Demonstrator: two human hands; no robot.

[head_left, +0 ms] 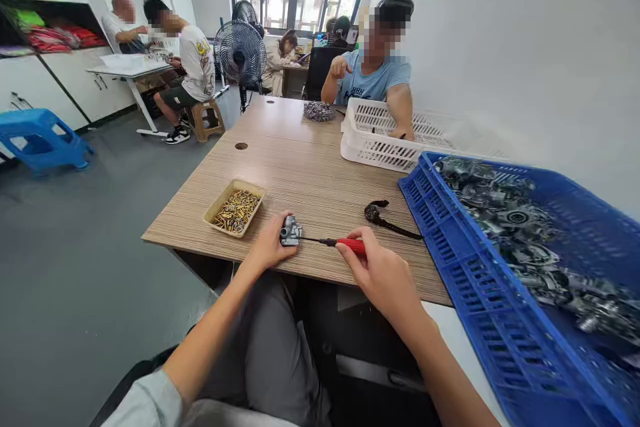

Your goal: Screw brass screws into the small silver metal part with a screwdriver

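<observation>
Near the table's front edge, my left hand [273, 240] grips a small grey metal carburetor body [291, 232], with the fingers around its left side. My right hand [383, 270] is closed on the red handle of a screwdriver [353, 245]. The screwdriver lies level, and its dark shaft points left with the tip against the right side of the metal part. Whether the tip sits in a screw is too small to tell. To the left of my left hand stands a cream tray [209, 219] full of small brass-coloured pieces.
A blue crate [450, 260] of metal parts flanks my right arm. A black wristwatch [373, 213] lies on the table [300, 160]. Farther back are a white basket [373, 150], a pile of small metal pieces [319, 111] and a seated co-worker [375, 73] reaching into the basket.
</observation>
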